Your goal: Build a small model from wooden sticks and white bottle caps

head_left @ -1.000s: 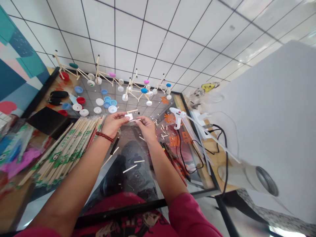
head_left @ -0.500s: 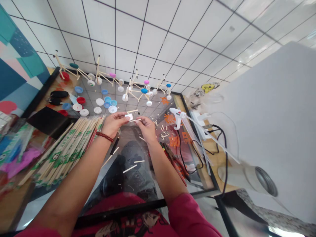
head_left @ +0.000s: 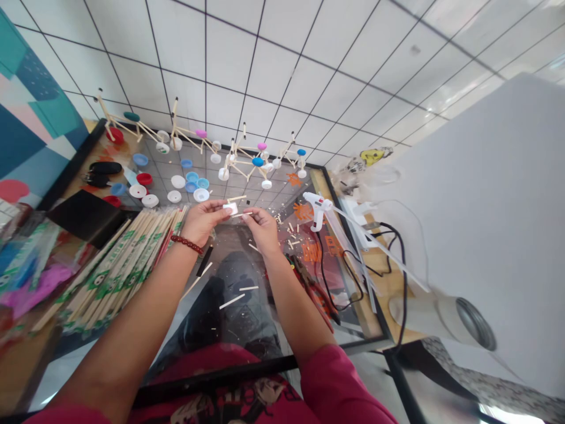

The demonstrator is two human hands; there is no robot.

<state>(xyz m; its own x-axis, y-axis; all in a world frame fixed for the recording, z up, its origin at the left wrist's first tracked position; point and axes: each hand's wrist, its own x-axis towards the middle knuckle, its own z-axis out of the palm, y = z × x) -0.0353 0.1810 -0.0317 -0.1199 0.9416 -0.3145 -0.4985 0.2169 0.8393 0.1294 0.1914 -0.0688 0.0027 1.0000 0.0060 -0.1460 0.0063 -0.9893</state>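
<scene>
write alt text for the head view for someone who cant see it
A person's left grip holds a white cap and the right grip a thin pale stick, close together above a glass table. Beyond stand stick-and-cap models; wrapped sticks are at left, a white glue gun at right.

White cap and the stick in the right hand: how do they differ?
The white cap is short and broad; the stick is long and thin. The left hand holds the cap; the right hand holds the stick. Both are small and light-coloured.
</scene>
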